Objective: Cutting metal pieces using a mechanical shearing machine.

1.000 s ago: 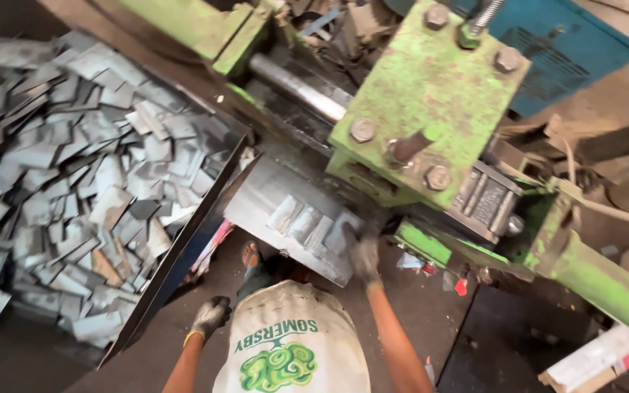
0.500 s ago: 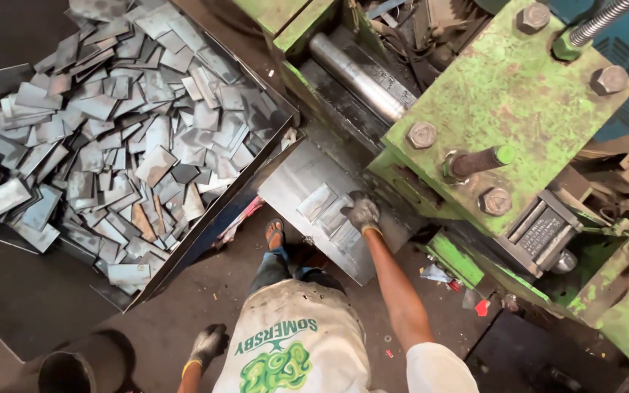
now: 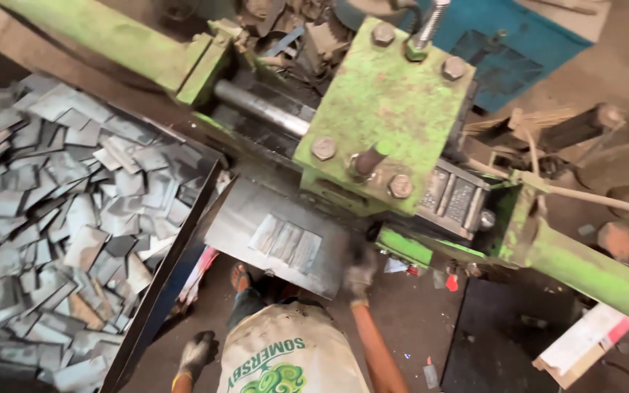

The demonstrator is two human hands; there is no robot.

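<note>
**Two gloved hands, one on the sheet at the green shear**

One hand does the work here: the right hand (image 3: 359, 275), gloved, grips the right edge of the grey metal sheet (image 3: 279, 236), fingers curled over it just under the green machine head (image 3: 383, 116). The sheet lies tilted on the machine bed, its far edge tucked toward the blade line, its near edge over the person's knees. The left hand (image 3: 196, 352) hangs low beside the bin wall (image 3: 161, 291), loosely curled and holding nothing that shows. To the left, the bin is heaped with cut grey metal pieces (image 3: 60, 218).

To feed well, I judge the sheet should sit flat and square against the bed before any stroke, with the gripping fingers kept on the outer edge, well away from the head. A second hand on the left edge would likely steady it against twisting.
</note>
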